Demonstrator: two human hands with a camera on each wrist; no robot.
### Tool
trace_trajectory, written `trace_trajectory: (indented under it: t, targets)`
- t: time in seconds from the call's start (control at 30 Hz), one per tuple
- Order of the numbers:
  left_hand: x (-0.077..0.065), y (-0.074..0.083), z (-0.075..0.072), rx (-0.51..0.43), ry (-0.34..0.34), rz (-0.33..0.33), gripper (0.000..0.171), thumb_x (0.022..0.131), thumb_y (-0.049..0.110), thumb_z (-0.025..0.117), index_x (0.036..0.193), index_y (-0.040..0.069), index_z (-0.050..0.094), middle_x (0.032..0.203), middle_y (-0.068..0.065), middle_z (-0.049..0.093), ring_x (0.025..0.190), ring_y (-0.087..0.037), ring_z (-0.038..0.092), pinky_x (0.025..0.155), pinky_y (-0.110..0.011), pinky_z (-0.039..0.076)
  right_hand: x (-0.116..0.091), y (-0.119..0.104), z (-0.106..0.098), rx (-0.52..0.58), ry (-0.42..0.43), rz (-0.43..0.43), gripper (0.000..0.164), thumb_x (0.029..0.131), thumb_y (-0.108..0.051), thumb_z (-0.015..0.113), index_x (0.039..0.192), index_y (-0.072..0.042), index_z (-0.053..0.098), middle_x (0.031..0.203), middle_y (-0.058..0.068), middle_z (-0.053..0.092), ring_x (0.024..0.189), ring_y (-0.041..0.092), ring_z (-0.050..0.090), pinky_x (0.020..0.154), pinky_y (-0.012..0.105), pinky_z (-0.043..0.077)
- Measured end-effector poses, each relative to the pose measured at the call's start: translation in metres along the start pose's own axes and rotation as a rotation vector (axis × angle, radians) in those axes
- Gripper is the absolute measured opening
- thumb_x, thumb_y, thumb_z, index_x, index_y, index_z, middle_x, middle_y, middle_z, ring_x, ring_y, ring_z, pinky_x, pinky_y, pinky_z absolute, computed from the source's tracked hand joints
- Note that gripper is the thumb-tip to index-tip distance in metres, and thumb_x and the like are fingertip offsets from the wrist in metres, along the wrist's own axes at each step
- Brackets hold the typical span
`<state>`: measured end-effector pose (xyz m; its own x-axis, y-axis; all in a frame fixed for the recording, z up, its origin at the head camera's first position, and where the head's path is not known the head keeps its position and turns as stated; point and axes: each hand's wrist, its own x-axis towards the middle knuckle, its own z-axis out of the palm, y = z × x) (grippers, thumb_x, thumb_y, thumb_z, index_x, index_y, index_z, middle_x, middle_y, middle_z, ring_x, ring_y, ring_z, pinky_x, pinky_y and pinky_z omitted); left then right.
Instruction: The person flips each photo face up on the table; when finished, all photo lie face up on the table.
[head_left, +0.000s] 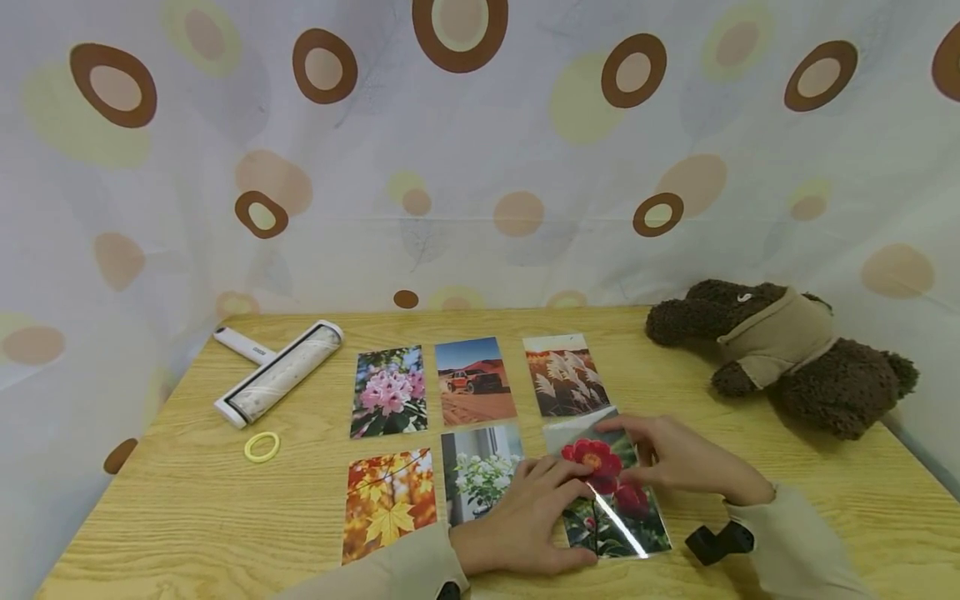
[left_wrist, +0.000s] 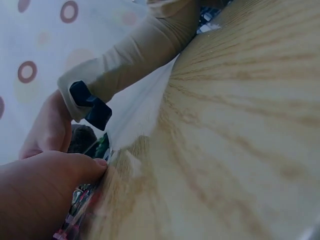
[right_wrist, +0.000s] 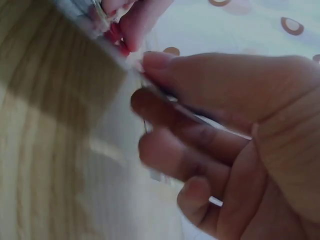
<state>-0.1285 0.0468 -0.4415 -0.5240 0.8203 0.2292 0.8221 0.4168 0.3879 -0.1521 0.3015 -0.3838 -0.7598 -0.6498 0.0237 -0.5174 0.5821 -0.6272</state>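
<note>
A photo card of red flowers (head_left: pixel 615 508), in a glossy clear sleeve, lies at the front right of two rows of photos. My left hand (head_left: pixel 525 521) rests on its left part, fingers extended over the flowers and thumb near the bottom edge. In the left wrist view, that thumb (left_wrist: pixel 82 167) touches the sleeve's edge. My right hand (head_left: pixel 678 454) is at the card's right side. The right wrist view shows the right thumb (right_wrist: pixel 200 80) and fingers pinching a thin edge between them. Under the left hand, a white-flower photo (head_left: pixel 483 467) is partly covered.
Nearby lie photos of pink flowers (head_left: pixel 390 392), a truck (head_left: pixel 474 379), reeds (head_left: pixel 567 375) and maple leaves (head_left: pixel 392 504). A lint-roller-like tool (head_left: pixel 281 375) and a yellow ring (head_left: pixel 262 447) are at left. A brown plush toy (head_left: pixel 780 358) lies at the back right.
</note>
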Motion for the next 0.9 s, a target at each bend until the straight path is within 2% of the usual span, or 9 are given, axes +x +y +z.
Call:
trace_trajectory:
  t: [0.17,0.3,0.47,0.73,0.9]
  targets:
    - [0.001,0.000,-0.001,0.025,-0.030,0.004,0.051,0.089,0.056,0.058,0.130,0.026,0.056,0.146,0.008,0.043,0.128,-0.010,0.040,0.103,-0.040,0.032,0.000,0.005,0.003,0.004,-0.032,0.033,0.059,0.083,-0.021,0.075,0.132,0.002,0.051,0.066,-0.011,0.052,0.054,-0.004,0.045,0.048,0.020,0.043]
    - [0.000,-0.001,-0.001,0.028,-0.024,0.003,0.048,0.091,0.055,0.056,0.129,0.026,0.057,0.145,0.007,0.044,0.127,-0.011,0.041,0.102,-0.040,0.033,0.001,0.011,0.006,-0.019,-0.043,0.020,0.057,0.085,-0.024,0.074,0.132,0.000,0.052,0.061,-0.012,0.051,0.053,-0.004,0.045,0.049,0.021,0.043]
    - [-0.001,-0.001,0.000,0.030,-0.012,-0.008,0.045,0.093,0.053,0.054,0.129,0.026,0.057,0.145,0.007,0.044,0.127,-0.010,0.041,0.100,-0.040,0.034,0.003,0.021,0.011,0.034,-0.035,0.016,0.055,0.086,-0.025,0.072,0.131,-0.001,0.053,0.059,-0.009,0.053,0.052,-0.003,0.046,0.048,0.021,0.043]
    - [-0.001,0.000,-0.003,0.018,-0.027,-0.015,0.044,0.095,0.052,0.052,0.129,0.025,0.057,0.147,0.007,0.042,0.128,-0.010,0.040,0.100,-0.040,0.034,0.002,0.028,0.013,0.055,-0.045,0.136,0.059,0.084,-0.032,0.073,0.134,-0.007,0.055,0.057,-0.011,0.050,0.047,-0.001,0.043,0.049,0.021,0.041]
    - [0.000,0.001,-0.003,0.023,-0.027,-0.015,0.044,0.095,0.052,0.052,0.129,0.026,0.057,0.147,0.007,0.042,0.127,-0.010,0.040,0.101,-0.043,0.033,0.002,0.028,0.012,0.057,-0.046,0.138,0.059,0.084,-0.033,0.074,0.134,-0.007,0.056,0.055,-0.010,0.048,0.046,-0.001,0.042,0.051,0.022,0.043]
